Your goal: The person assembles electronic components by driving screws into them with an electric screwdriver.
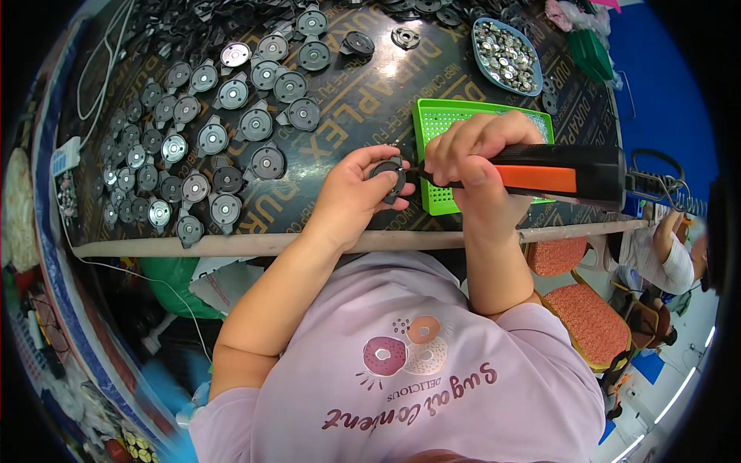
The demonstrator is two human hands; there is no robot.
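Between the thumb and fingers of my left hand point(347, 189) is a small round black plastic part point(388, 179), held at the table's near side. My right hand point(482, 158) is wrapped round an electric screwdriver point(594, 176), black with an orange strip. The screwdriver lies nearly level, its tip pointing left at the black part; whether the tip touches it I cannot tell. Under my right hand sits a green perforated tray point(426, 154), with small shiny pieces partly hidden in it. A coiled spring point(664, 185) hangs off the screwdriver's back end.
Many round parts with metal discs point(212, 137) are spread over the left of the dark table point(347, 116). Heaped black parts point(177, 31) lie at the far left. A blue bowl point(476, 55) of metal pieces stands far right. Chairs point(590, 324) and people are at right.
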